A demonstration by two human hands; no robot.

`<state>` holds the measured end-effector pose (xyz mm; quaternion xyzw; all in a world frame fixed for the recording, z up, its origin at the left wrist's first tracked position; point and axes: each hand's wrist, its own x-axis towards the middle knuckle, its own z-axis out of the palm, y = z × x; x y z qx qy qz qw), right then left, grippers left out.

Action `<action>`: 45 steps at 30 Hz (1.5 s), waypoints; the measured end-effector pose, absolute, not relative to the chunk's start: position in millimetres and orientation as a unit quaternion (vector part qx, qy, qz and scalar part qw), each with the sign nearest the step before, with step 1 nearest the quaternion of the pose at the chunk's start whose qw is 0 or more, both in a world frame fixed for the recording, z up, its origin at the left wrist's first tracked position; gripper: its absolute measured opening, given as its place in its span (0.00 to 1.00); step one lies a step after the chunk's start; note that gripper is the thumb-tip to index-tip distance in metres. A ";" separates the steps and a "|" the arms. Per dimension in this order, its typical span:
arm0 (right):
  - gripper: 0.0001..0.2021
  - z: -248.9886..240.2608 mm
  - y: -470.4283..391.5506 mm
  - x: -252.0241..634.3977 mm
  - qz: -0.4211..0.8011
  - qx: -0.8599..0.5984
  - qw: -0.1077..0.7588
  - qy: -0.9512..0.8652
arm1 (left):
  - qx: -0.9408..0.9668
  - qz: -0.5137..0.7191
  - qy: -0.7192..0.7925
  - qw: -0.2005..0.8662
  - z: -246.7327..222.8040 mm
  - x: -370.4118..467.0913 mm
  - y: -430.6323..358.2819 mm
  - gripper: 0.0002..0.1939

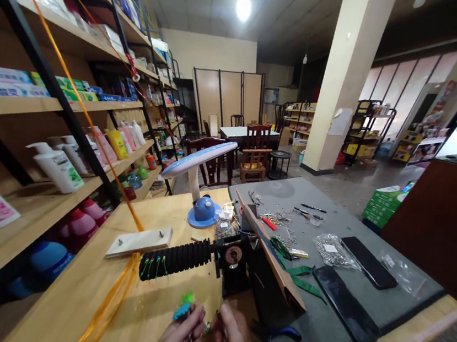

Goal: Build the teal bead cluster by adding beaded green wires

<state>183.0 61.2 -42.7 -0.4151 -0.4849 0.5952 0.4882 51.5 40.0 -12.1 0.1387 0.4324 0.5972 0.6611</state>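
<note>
My left hand [183,336] is closed at the bottom centre, its thumb pressed against the curled fingers. A small turquoise piece with a scalloped edge [181,311] sticks out at its fingertips. Just past it shows a bright green translucent piece [187,298]. My right hand [235,337] is pinched close beside the left, and what its fingertips hold is too small to make out. A tiny shiny bit [207,327] shows between the hands. Beyond them a ridged black foam roller [176,259] carries several thin green knotted threads and joins a black stand with a round dial [233,255].
Orange threads [113,295] hang from a pale wooden block [139,242] on the left. Blue-handled pliers [285,333] lie right of my hands. A cardboard piece [272,254] leans upright by the grey mat, which bears phones [369,262]. A blue lamp [203,212] stands behind.
</note>
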 end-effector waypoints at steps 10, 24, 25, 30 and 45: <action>0.35 -47.3 80.9 158.7 0.647 -0.462 0.459 -0.396 | 0.141 0.602 0.418 0.666 -17.5 68.7 48.8 0.23; 0.31 -67.3 90.9 165.9 0.603 -0.473 0.503 -0.400 | 0.151 0.608 0.431 0.650 -13.2 80.4 59.7 0.22; 0.31 -67.9 91.5 165.6 0.600 -0.476 0.507 -0.396 | 0.157 0.608 0.432 0.647 -12.0 81.4 60.3 0.22; 0.28 -66.8 93.3 165.4 0.585 -0.487 0.522 -0.386 | 0.170 0.610 0.441 0.636 -8.2 85.1 63.7 0.23; 0.20 -61.3 104.3 166.9 0.565 -0.496 0.552 -0.360 | 0.175 0.627 0.431 0.625 -13.0 89.0 71.5 0.21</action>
